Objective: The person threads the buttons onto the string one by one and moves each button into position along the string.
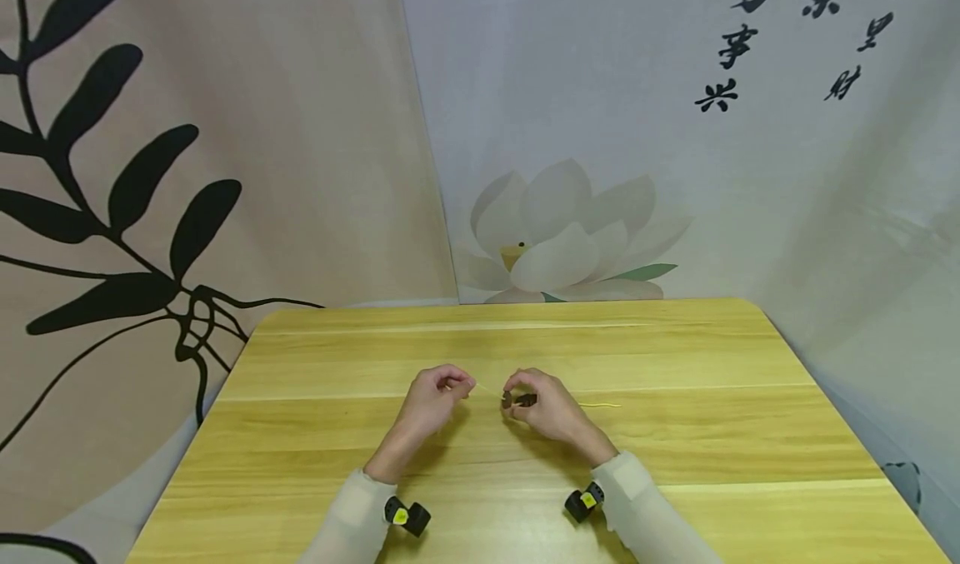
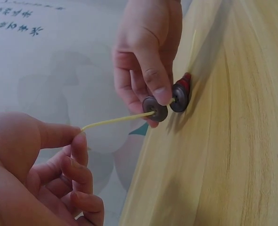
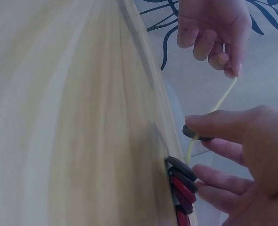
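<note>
Wooden table (image 1: 675,356), left hand (image 1: 431,397) pinching yellow cord (image 2: 115,121), right hand (image 1: 543,406) holding dark button (image 2: 155,108) threaded on it

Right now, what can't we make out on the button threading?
- Head view: buttons too small to count, covered by right hand.
- Right wrist view: button stack cut off by bottom edge.
- Left wrist view: yellow cord end hidden in left hand pinch.
</note>
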Tool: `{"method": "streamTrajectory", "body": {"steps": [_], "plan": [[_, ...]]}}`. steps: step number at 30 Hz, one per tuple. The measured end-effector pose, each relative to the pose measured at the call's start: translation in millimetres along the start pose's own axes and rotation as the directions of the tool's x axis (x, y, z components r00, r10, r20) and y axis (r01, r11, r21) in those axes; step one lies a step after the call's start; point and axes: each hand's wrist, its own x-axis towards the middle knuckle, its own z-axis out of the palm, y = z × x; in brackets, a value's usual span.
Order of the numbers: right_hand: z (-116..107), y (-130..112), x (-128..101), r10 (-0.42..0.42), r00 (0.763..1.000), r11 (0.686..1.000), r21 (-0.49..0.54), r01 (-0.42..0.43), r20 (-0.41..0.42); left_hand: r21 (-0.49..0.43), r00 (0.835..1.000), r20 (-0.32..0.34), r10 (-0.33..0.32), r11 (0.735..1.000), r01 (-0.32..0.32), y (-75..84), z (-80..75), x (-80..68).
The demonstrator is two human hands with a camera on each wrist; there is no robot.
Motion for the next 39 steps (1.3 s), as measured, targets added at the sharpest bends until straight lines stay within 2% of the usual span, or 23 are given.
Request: {"method": "streamTrajectory", "body": {"steps": [15, 28, 39], "plan": [[-1.3, 4.7, -1.2, 0.057, 0.998, 0.998, -0.037, -0.056, 0.021, 0.009, 0.999, -0.021, -0.025, 1.0, 0.025, -3.2, -4.0, 0.6], [-2.4, 10.7, -0.6, 0.033, 0.999, 0.994, -0.105, -0.03, 0.026, 0.012, 0.999, -0.041, -0.028, 1.0, 0.028, -9.0, -7.4, 1.5], [-4.4, 10.5, 0.2, 0.005, 1.0, 0.994, -0.105, -0.002, 0.031, 0.037, 0.999, -0.034, -0.043, 0.998, 0.044, -12.2, -9.1, 1.9]]}}
